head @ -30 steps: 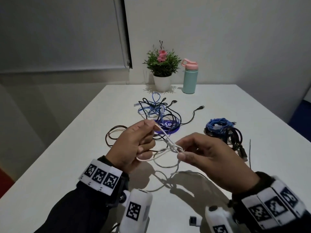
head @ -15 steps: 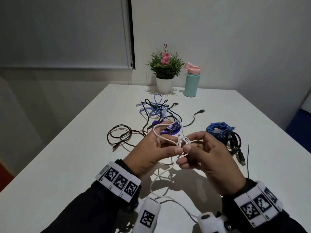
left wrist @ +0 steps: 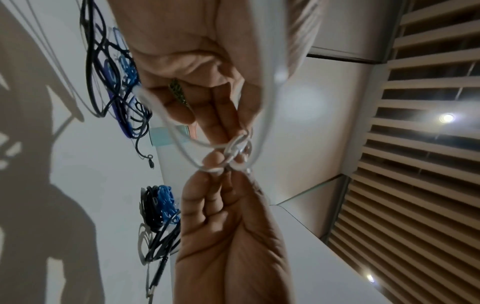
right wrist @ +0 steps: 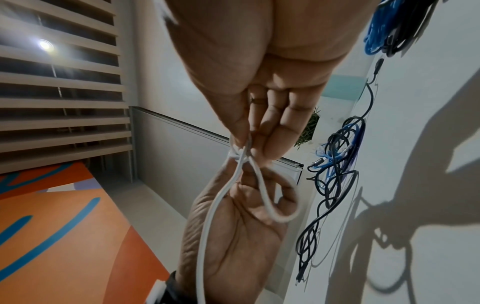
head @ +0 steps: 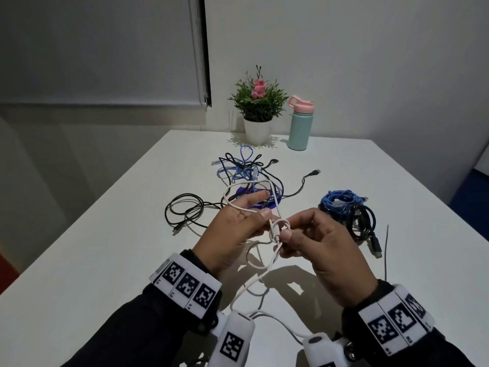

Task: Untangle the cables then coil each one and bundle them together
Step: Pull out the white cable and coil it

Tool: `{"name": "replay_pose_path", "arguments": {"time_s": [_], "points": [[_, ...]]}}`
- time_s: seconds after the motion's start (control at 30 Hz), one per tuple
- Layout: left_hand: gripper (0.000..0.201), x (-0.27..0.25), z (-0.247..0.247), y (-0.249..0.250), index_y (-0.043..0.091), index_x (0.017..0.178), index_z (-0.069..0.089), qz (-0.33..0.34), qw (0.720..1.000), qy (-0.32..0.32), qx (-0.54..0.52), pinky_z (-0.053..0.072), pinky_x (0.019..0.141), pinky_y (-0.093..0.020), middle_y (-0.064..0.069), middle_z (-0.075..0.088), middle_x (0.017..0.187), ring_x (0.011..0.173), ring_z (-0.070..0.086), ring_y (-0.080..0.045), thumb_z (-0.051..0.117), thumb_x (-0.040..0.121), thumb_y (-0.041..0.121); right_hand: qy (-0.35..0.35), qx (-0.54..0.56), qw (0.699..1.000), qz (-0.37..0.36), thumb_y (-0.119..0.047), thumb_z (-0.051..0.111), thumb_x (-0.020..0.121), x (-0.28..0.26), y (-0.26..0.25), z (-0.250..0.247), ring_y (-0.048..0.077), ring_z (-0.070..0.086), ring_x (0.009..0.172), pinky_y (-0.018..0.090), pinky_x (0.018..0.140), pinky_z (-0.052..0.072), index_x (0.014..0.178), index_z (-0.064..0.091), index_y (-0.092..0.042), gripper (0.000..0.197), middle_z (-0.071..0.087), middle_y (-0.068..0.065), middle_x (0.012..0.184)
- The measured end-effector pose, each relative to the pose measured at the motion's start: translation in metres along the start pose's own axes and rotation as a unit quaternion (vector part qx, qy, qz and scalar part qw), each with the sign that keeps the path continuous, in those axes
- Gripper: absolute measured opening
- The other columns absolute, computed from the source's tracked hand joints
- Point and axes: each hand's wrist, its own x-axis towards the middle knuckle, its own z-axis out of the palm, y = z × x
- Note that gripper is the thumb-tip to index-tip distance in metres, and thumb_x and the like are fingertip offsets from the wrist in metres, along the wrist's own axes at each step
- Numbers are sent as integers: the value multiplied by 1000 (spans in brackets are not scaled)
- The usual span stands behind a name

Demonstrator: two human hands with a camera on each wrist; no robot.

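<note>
A thin white cable is held above the table between both hands, knotted into small loops. My left hand pinches it by thumb and fingers, with a larger loop arching over the index finger. My right hand pinches the knot from the other side; the knot also shows in the right wrist view. The cable's tail hangs down to the table. A tangle of black and blue cables lies behind the hands. A black cable loop lies to the left.
A coiled bundle of blue and black cables sits right of the hands, its plug pointing toward me. A potted plant and a teal bottle with pink lid stand at the table's far edge. A thin wire lies at right.
The hands have come together at the knot. The white cable now arches in a loop over my left index finger. The view has tilted down slightly.
</note>
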Motion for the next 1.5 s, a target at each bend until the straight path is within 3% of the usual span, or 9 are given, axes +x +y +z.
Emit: {"name": "replay_pose_path", "arguments": {"time_s": [0.2,0.67,0.97,1.07,1.17,1.23,1.3,1.37,1.5], "points": [[36,-3,1,-5,17,124,66,-60,995,-35,-74,48,86,-35,-14,73,115,95,66,-20,65,88,19,27,34,999,-17,-12,76,74,2,-4,0,27,67,66,34,63,59,81,64,-16,14,64,15,72],[17,1,0,20,12,99,67,34,997,57,-47,59,63,-29,-5,72,78,72,70,-15,53,102,20,61,-25,995,-69,-7,69,87,10,-16,-5,17,62,67,24,64,52,101,70,-8,13,73,8,83],[27,54,-50,74,11,100,61,56,976,172,-120,33,40,-20,6,35,52,42,32,-8,36,96,2,57,-120,980,-148,-2,66,89,74,-79,-33,9,57,61,17,61,49,101,74,-9,16,69,-2,70],[29,70,-77,80,13,97,62,90,970,214,71,31,44,-22,10,38,48,43,33,-11,36,94,3,58,-230,960,-152,-10,67,91,88,-83,-49,11,60,64,24,63,53,97,72,-18,11,70,-3,73],[31,70,-92,79,23,93,67,123,938,208,250,54,68,-33,4,68,66,69,66,-19,41,101,9,61,-265,950,-151,-15,71,89,92,-81,-65,13,62,62,28,62,53,87,68,-22,8,70,-1,72],[32,69,-89,74,21,99,68,105,972,159,136,57,82,-39,0,73,80,85,73,-17,38,104,7,63,-284,944,-155,-18,71,89,93,-78,-69,12,63,62,25,61,53,84,68,-25,9,70,-2,71],[30,70,-82,77,15,103,65,80,989,102,-76,60,67,-35,1,57,64,57,63,-14,38,102,4,64,-280,944,-161,-16,71,89,95,-76,-69,11,64,62,19,61,52,83,68,-25,11,70,-2,70],[28,71,-82,83,16,92,68,69,986,101,-116,39,40,-18,5,34,58,39,32,-7,42,96,6,72,-268,947,-163,-12,70,89,96,-76,-71,13,65,62,20,62,51,82,68,-22,12,69,1,69],[31,63,-75,90,21,70,68,96,983,133,87,19,42,-17,7,26,55,43,19,-9,42,82,9,81,-248,951,-168,-11,70,89,94,-85,-77,18,65,63,26,64,53,84,68,-19,9,70,5,68]]}}
